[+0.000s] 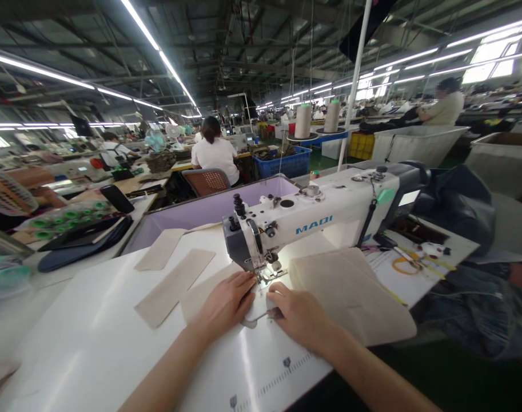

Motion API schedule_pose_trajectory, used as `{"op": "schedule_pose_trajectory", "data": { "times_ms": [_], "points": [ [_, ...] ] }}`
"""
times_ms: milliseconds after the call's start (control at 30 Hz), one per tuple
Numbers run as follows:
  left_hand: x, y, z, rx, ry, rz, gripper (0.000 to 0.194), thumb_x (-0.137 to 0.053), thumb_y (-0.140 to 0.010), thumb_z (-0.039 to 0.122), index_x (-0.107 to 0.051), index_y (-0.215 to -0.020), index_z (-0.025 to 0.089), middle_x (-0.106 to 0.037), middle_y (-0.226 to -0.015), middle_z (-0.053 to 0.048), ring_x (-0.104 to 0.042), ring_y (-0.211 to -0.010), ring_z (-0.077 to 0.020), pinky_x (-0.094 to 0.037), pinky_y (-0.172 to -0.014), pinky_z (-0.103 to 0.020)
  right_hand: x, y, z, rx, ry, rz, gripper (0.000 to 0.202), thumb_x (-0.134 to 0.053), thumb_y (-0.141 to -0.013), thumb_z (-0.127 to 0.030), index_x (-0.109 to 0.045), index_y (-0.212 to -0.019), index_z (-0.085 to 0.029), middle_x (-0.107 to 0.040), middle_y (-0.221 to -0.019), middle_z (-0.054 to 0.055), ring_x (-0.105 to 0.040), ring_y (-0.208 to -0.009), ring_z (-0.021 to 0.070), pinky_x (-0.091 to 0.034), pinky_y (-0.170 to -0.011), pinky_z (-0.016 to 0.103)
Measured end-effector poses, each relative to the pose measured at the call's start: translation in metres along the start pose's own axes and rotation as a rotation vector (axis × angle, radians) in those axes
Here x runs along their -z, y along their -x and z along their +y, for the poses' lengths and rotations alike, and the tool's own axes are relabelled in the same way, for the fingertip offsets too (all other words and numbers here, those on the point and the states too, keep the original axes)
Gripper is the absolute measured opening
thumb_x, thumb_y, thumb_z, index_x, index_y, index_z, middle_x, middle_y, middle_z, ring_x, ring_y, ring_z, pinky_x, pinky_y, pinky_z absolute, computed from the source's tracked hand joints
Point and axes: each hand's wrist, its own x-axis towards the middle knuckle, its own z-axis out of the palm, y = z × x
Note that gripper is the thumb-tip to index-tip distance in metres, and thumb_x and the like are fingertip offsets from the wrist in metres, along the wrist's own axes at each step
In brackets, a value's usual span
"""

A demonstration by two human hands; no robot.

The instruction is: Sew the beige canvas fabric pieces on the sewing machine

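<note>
My left hand (228,298) is beside the presser foot (265,277) of a white sewing machine (312,220), its fingers bent and close together. Partly under that hand lies a beige fabric piece (196,297). On the other side of the needle area, my right hand (301,315) has its thumb and fingers drawn together in a pinch. Whatever sits between the fingertips of either hand is too small or hidden to make out. A stack of beige fabric panels (350,292) lies right of the needle, behind my right hand.
Two more beige pieces, a long strip (175,289) and a shorter one (161,250), lie on the white table (93,343) at left. A lilac-lined bin (179,212) stands behind the table. Thread cones (303,121) stand beyond the machine. A seated person (215,151) works ahead.
</note>
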Motion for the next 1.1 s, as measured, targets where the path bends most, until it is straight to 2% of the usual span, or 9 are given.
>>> {"op": "schedule_pose_trajectory", "data": {
  "times_ms": [267, 433, 533, 633, 700, 767, 867, 967, 1100],
  "points": [
    [0.002, 0.000, -0.001, 0.026, 0.040, -0.030, 0.037, -0.045, -0.099, 0.022, -0.068, -0.127, 0.018, -0.069, -0.131, -0.011, -0.063, -0.121, -0.0263, -0.052, -0.106, -0.044, -0.003, 0.000, 0.002, 0.003, -0.031, 0.004, 0.021, -0.057, -0.091, -0.020, -0.065, -0.110, -0.024, -0.065, -0.129, 0.003, -0.069, -0.092, 0.0209, -0.049, -0.078, 0.029],
    [0.011, -0.002, -0.011, 0.090, 0.193, -0.075, 0.049, -0.037, -0.091, 0.007, -0.071, -0.123, 0.021, -0.070, -0.131, -0.006, -0.065, -0.120, -0.0225, -0.052, -0.108, -0.043, -0.001, 0.002, 0.002, -0.018, -0.096, 0.031, 0.029, -0.055, -0.090, -0.014, -0.065, -0.116, -0.023, -0.065, -0.130, 0.003, -0.068, -0.101, 0.0220, -0.051, -0.084, 0.030],
    [0.019, -0.002, -0.011, 0.093, 0.184, -0.107, 0.044, -0.038, -0.092, 0.008, -0.072, -0.117, 0.021, -0.070, -0.130, -0.008, -0.065, -0.120, -0.0215, -0.052, -0.107, -0.041, -0.002, 0.005, 0.004, -0.059, -0.159, 0.080, 0.035, -0.054, -0.090, -0.012, -0.064, -0.122, -0.022, -0.064, -0.132, 0.006, -0.067, -0.105, 0.0218, -0.052, -0.088, 0.031],
    [0.023, 0.004, -0.005, 0.312, -0.055, -0.237, 0.031, -0.041, -0.099, 0.020, -0.070, -0.107, 0.019, -0.070, -0.120, -0.013, -0.066, -0.113, -0.0252, -0.054, -0.098, -0.041, -0.004, 0.009, 0.008, -0.118, -0.253, 0.168, 0.033, -0.054, -0.090, -0.011, -0.065, -0.120, -0.022, -0.067, -0.123, 0.007, -0.067, -0.103, 0.0208, -0.052, -0.088, 0.031],
    [0.023, 0.011, 0.002, 0.502, -0.185, -0.319, 0.031, -0.037, -0.102, 0.025, -0.066, -0.104, 0.015, -0.069, -0.108, -0.017, -0.070, -0.099, -0.0299, -0.057, -0.084, -0.044, -0.004, 0.011, 0.010, -0.158, -0.333, 0.219, 0.028, -0.055, -0.091, -0.013, -0.067, -0.115, -0.021, -0.070, -0.114, 0.007, -0.067, -0.101, 0.0205, -0.052, -0.089, 0.031],
    [0.023, 0.021, 0.009, 0.613, -0.223, -0.354, 0.033, -0.032, -0.103, 0.026, -0.062, -0.103, 0.012, -0.068, -0.099, -0.018, -0.072, -0.086, -0.0321, -0.057, -0.071, -0.044, -0.002, 0.013, 0.011, -0.196, -0.416, 0.238, 0.022, -0.056, -0.093, -0.016, -0.070, -0.110, -0.021, -0.073, -0.110, 0.007, -0.068, -0.100, 0.0205, -0.051, -0.091, 0.032],
    [0.023, 0.034, 0.018, 0.683, -0.243, -0.405, 0.032, -0.029, -0.105, 0.028, -0.058, -0.102, 0.015, -0.066, -0.094, -0.014, -0.073, -0.082, -0.0299, -0.054, -0.067, -0.038, 0.003, 0.012, 0.010, -0.265, -0.505, 0.225, 0.022, -0.056, -0.096, -0.022, -0.071, -0.112, -0.022, -0.076, -0.108, 0.006, -0.069, -0.099, 0.0206, -0.051, -0.090, 0.032],
    [0.026, 0.042, 0.023, 0.709, -0.268, -0.463, 0.031, -0.027, -0.106, 0.030, -0.055, -0.102, 0.017, -0.067, -0.096, -0.012, -0.072, -0.085, -0.0276, -0.052, -0.069, -0.035, 0.008, 0.009, 0.010, -0.338, -0.531, 0.188, 0.027, -0.060, -0.094, -0.026, -0.070, -0.118, -0.021, -0.076, -0.099, 0.005, -0.069, -0.088, 0.0198, -0.051, -0.082, 0.031],
    [0.030, 0.043, 0.027, 0.734, -0.260, -0.483, 0.031, -0.026, -0.106, 0.031, -0.053, -0.102, 0.018, -0.068, -0.097, -0.012, -0.072, -0.086, -0.0270, -0.051, -0.070, -0.035, 0.006, 0.004, 0.011, -0.331, -0.571, 0.124, 0.040, -0.068, -0.086, -0.023, -0.066, -0.126, -0.019, -0.073, -0.089, 0.001, -0.065, -0.077, 0.0167, -0.048, -0.074, 0.027]
  ]
}}
